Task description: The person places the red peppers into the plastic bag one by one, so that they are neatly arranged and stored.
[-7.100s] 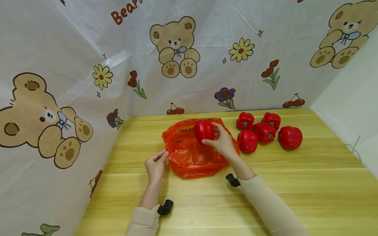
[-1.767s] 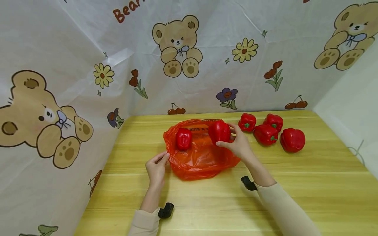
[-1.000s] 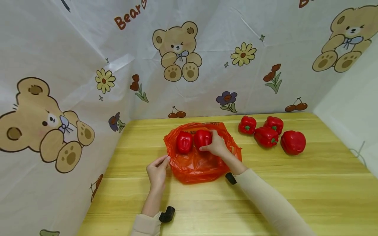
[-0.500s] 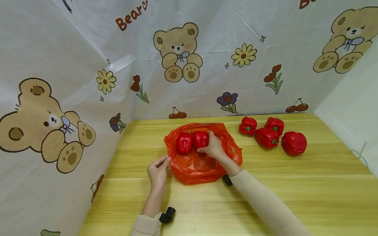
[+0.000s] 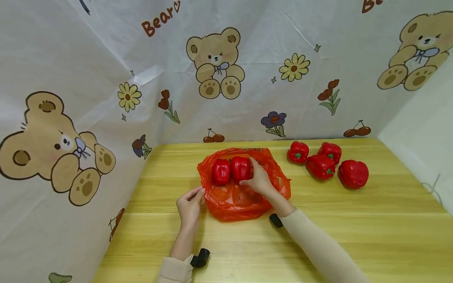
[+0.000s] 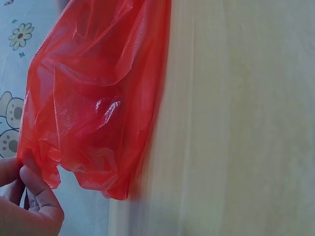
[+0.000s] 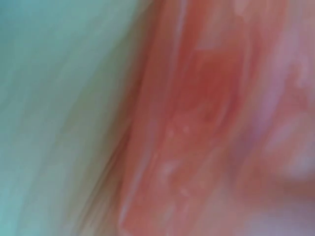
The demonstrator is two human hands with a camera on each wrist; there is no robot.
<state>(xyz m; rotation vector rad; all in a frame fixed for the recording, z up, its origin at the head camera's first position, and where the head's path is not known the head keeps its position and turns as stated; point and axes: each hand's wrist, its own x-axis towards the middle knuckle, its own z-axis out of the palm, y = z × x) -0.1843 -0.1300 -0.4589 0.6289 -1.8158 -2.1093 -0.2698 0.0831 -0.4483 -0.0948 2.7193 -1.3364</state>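
- Centre: second pepper (image 5: 240, 169) now joins first pepper (image 5: 221, 172) in bag (image 5: 233, 201); four peppers (image 5: 320, 166) outside, right.
- Left hand (image 5: 189, 207) pinches bag's edge.
- Right hand (image 5: 260, 180), at second pepper: cannot tell if gripping.

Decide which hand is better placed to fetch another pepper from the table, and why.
Probably the right hand: it is nearer the four loose peppers, though its grasp is around a bagged pepper. The left hand, farther away, pinches the bag.
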